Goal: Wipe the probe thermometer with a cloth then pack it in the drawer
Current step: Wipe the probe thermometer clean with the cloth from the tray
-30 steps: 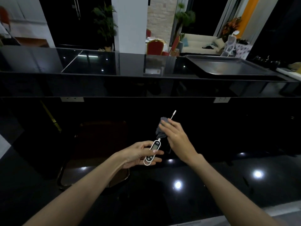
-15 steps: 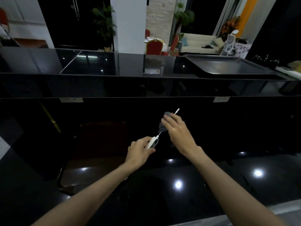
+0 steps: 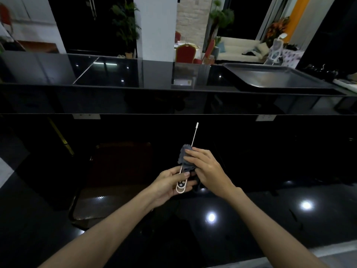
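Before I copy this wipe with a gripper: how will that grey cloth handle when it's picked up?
Probably floppy: the cloth bunches and folds around the thermometer stem under the right hand. It looks light, since fingers alone hold it. Likely grippy rather than slippery, though its texture is hard to see.

Item count: 1 probe thermometer (image 3: 182,182), body between the left hand's fingers. 1 grey cloth (image 3: 185,159), under the right hand's fingers. 2 hands: left hand (image 3: 170,183), right hand (image 3: 207,169). 1 metal tray (image 3: 274,78). 2 red chairs (image 3: 185,53).
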Demonstrator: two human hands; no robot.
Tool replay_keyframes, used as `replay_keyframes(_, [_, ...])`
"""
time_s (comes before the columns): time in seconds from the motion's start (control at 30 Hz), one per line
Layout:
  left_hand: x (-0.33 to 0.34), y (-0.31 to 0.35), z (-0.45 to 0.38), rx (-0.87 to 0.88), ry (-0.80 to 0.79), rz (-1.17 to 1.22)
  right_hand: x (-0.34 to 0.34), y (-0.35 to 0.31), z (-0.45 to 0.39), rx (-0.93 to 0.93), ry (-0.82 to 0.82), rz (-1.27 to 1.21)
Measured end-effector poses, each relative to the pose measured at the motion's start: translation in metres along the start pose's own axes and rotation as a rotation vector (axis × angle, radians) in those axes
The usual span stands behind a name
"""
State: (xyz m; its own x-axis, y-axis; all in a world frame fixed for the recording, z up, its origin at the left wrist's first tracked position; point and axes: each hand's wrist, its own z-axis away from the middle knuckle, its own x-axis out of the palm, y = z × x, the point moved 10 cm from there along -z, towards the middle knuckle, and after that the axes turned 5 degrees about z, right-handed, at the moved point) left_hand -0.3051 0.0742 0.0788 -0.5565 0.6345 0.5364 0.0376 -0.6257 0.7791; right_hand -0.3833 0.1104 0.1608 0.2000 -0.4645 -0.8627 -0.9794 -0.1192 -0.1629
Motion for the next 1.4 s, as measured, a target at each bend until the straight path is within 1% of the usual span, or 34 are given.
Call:
replay_keyframes(0.07, [0.001, -0.003, 0.003, -0.043, -0.041, 0.038, -0.010, 0.001, 0.002, -0.038, 0.022, -0.024])
replay_keyframes(0.13, [-0.001, -0.005, 0.006, -0.069, -0.065, 0.079, -0.028, 0.010, -0.002, -0.035, 0.092, -0.038])
replay_keyframes(0.23, [0.003, -0.004, 0.010, -0.113, -0.125, 0.046, -0.060, 0.039, -0.020, 0.125, 0.274, -0.021])
replay_keyframes(0.3, [0.009, -0.005, 0.012, -0.137, -0.169, 0.008, -0.071, 0.055, -0.033, 0.236, 0.340, 0.007])
replay_keyframes(0.37, [0.011, -0.005, 0.012, -0.145, -0.189, 0.005, -0.064, 0.061, -0.043, 0.256, 0.316, 0.017])
replay_keyframes(0.5, [0.004, -0.006, 0.013, -0.147, -0.179, -0.012, -0.033, 0.044, -0.031, 0.184, 0.238, -0.009])
replay_keyframes(0.63, [-0.013, -0.007, 0.010, -0.132, -0.117, 0.017, 0.001, -0.010, -0.006, -0.044, 0.050, -0.115])
replay_keyframes(0.67, [-0.018, -0.008, 0.010, -0.133, -0.107, 0.019, 0.000, -0.016, -0.005, -0.081, 0.036, -0.132])
replay_keyframes(0.7, [-0.021, -0.008, 0.010, -0.135, -0.100, 0.025, -0.007, -0.016, -0.008, -0.098, 0.055, -0.135])
replay_keyframes(0.77, [-0.025, -0.009, 0.011, -0.148, -0.110, 0.038, -0.030, -0.002, -0.021, -0.044, 0.179, -0.100])
replay_keyframes(0.83, [-0.023, -0.008, 0.013, -0.165, -0.141, 0.028, -0.054, 0.025, -0.032, 0.120, 0.325, -0.045])
replay_keyframes(0.9, [-0.018, -0.008, 0.014, -0.177, -0.170, 0.003, -0.061, 0.047, -0.039, 0.266, 0.382, -0.028])
replay_keyframes(0.93, [-0.016, -0.009, 0.014, -0.183, -0.180, -0.005, -0.058, 0.052, -0.041, 0.299, 0.373, -0.039])
replay_keyframes(1.03, [-0.013, -0.013, 0.012, -0.191, -0.189, -0.007, -0.041, 0.048, -0.042, 0.308, 0.338, -0.087])
replay_keyframes(1.17, [-0.014, -0.017, 0.012, -0.182, -0.176, 0.040, -0.033, 0.031, -0.030, 0.318, 0.376, -0.223])
replay_keyframes(1.23, [-0.015, -0.014, 0.010, -0.161, -0.154, 0.061, -0.028, 0.023, -0.025, 0.312, 0.368, -0.294])
replay_keyframes(1.4, [-0.024, -0.001, 0.003, -0.086, -0.061, 0.037, -0.008, 0.002, -0.017, 0.279, 0.225, -0.452])
